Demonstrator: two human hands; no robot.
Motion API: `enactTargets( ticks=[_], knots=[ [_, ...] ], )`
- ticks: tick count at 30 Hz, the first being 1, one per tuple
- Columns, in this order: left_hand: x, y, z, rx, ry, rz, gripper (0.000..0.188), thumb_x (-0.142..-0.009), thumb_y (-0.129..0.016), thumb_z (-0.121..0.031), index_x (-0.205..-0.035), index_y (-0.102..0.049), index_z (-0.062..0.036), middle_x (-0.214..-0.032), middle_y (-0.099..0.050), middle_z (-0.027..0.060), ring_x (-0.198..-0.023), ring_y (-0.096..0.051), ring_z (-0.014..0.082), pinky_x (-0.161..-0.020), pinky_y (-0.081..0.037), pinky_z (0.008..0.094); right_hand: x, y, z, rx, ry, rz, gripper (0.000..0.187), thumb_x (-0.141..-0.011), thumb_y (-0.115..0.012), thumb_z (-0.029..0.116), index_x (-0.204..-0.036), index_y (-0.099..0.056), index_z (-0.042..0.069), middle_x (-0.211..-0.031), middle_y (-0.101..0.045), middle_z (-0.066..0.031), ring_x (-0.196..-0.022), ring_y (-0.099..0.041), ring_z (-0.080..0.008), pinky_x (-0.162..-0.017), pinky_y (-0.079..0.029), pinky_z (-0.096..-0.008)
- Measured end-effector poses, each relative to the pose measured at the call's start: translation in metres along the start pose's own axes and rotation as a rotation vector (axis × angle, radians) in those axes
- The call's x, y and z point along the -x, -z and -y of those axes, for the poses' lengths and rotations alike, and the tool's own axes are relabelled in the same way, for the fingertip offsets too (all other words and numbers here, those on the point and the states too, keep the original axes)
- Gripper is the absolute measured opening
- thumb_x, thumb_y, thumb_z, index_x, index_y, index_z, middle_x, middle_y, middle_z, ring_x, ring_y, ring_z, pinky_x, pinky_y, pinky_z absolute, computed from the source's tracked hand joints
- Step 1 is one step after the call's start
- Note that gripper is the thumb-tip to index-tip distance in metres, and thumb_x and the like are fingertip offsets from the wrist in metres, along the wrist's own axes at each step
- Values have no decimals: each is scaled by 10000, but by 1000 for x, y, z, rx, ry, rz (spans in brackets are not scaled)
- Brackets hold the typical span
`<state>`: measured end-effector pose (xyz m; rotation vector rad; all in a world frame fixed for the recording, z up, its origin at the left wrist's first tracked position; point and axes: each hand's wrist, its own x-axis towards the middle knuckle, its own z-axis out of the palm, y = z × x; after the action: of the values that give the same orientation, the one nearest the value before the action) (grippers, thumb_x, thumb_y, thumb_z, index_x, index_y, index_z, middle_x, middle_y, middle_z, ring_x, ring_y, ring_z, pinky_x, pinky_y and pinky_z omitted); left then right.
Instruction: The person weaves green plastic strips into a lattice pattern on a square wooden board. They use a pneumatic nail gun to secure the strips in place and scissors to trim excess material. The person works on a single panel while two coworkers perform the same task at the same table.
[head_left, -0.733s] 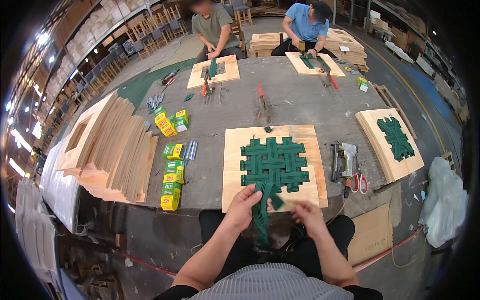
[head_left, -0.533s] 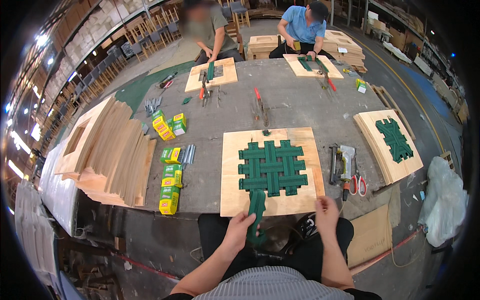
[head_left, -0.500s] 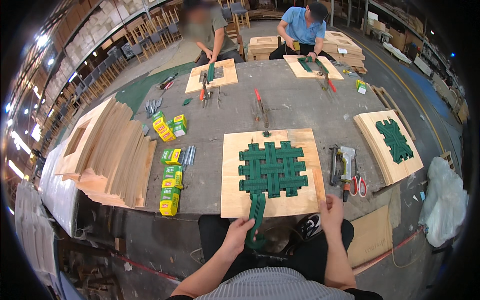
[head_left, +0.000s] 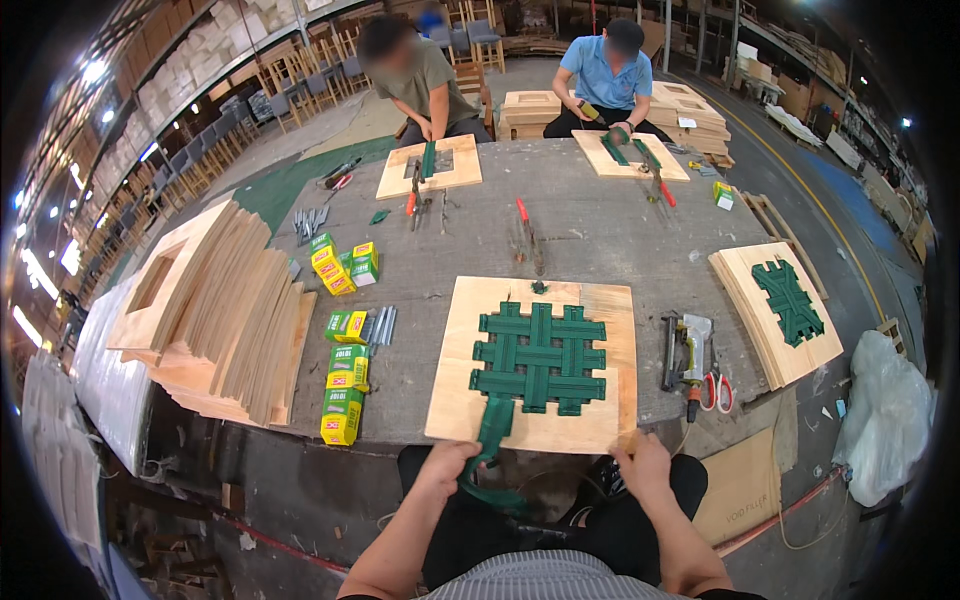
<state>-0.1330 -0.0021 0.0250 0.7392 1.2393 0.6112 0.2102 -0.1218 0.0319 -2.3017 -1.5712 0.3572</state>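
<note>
In front of me a square plywood board (head_left: 610,425) lies on the table, its near edge jutting past the tabletop. Green webbing straps (head_left: 540,352) are woven in a lattice over its middle. From the lattice's near left, a loose strap tail (head_left: 492,430) hangs over the near edge toward my lap. My left hand (head_left: 445,470) is closed at that edge, beside the tail; whether it also pinches the strap is hidden. At the near right corner, my right hand (head_left: 645,465) grips the board between thumb and fingers.
Right of the board lie a staple gun (head_left: 692,345) and red-handled scissors (head_left: 717,385). Staple boxes (head_left: 343,415) and a tall stack of boards (head_left: 215,320) stand left. A finished webbed board (head_left: 790,300) tops a pile at right. Two people work across the table; pliers (head_left: 525,225) lie between.
The board has turned slightly and its near edge has come closer to me. My left hand has shifted from the strap tail to the board's near edge; my right hand now grips the corner.
</note>
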Motion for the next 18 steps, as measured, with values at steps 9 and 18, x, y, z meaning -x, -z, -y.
enactTargets(
  ticks=[9,18],
  knots=[
    [14,22,-6,305,-119,22,216,-1042,-563,-108,-1215,-620,8,-1035,-721,155,-908,-728,278,-848,-614,434,35,-29,66,-127,113,256,625,-877,-772,323,-1288,-538,-86,-1069,-638,-229,-965,-668,-432,-822,-553,-499],
    [86,-32,-68,479,-308,287,286,-1036,-560,-63,-1319,-556,-20,-1220,-702,207,-1093,-720,347,-975,-592,482,13,18,105,-454,479,69,425,-878,-798,307,-1169,-682,21,-988,-693,-138,-930,-693,-312,-780,-550,-421]
  ],
)
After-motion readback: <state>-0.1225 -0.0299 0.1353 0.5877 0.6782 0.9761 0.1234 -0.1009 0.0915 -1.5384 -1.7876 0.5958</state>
